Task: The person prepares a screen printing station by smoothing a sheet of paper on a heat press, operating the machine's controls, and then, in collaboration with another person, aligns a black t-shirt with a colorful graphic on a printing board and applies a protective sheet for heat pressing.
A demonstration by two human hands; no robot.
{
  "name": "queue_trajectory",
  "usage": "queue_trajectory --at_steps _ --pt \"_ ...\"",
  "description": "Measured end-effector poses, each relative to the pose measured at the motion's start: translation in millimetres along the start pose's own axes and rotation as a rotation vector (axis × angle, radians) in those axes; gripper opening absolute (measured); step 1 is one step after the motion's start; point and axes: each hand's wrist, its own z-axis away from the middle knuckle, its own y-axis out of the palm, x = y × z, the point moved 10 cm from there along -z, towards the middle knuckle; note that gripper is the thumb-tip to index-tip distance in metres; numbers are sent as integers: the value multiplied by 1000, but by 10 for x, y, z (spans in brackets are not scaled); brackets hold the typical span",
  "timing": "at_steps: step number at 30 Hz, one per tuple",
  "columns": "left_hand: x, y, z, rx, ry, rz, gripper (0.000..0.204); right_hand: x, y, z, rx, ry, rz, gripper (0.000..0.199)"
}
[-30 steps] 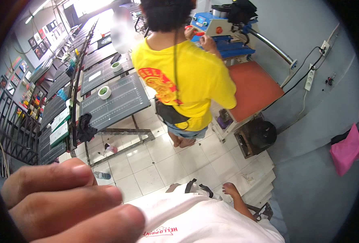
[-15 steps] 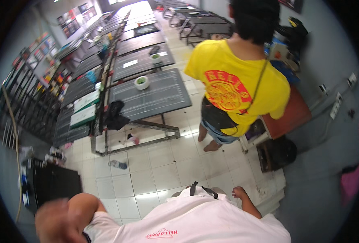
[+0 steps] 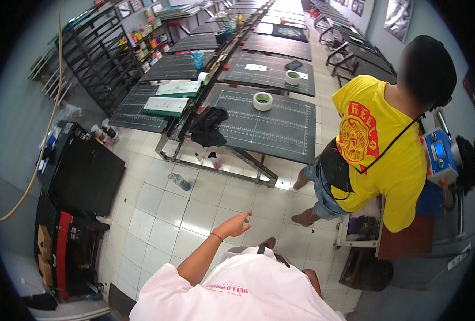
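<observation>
Fingers [image 3: 244, 217] of left hand [image 3: 236, 224] loosely apart, slightly curled, clamped on nothing; palm faces down and forward. Thin bracelet [image 3: 216, 235] on the wrist, bare forearm running back to a white T-shirt [image 3: 248, 297] at the lower edge. The hand hangs in the air over the tiled floor [image 3: 157, 214], touching nothing. Right hand not seen, so cannot tell its fingers. A sandalled foot [image 3: 269, 243] shows just right of the wrist.

Nearest loose thing: a plastic bottle [image 3: 179, 182] lying on its side on the floor, beyond and left of the hand, near the front left leg of the printing table [image 3: 269, 128]. On that table a tape roll [image 3: 262, 100] sits toward the far edge and a black cloth [image 3: 208, 124] droops over the left front corner. More such tables run away behind it, one bearing a second tape roll [image 3: 292, 77]. Black racks [image 3: 98, 59] stand along the left wall, with a black case [image 3: 85, 174] on the floor below them.

A co-worker in a yellow T-shirt [image 3: 382, 150] with a black cross-body bag [image 3: 336, 171] stands at the table's right front corner, well apart from the hand, facing a blue heat press [image 3: 441, 155].

Judgement: with the hand empty and free, any move goes best low and slow over the open tiles, kept clear of the table's frame and the co-worker's legs, fingers staying apart.
</observation>
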Motion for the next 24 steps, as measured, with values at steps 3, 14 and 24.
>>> queue_trajectory --at_steps 3,14,24 --pt "187 -229 -97 -137 -64 43 48 159 -96 -279 36 30 -13 34" --pt "1267 -3221 -983 -1043 -331 -184 62 2017 -273 61 -13 -118 -141 36" --pt "1518 -4235 -1772 -1061 -554 -162 34 3487 266 537 230 -278 271 41"
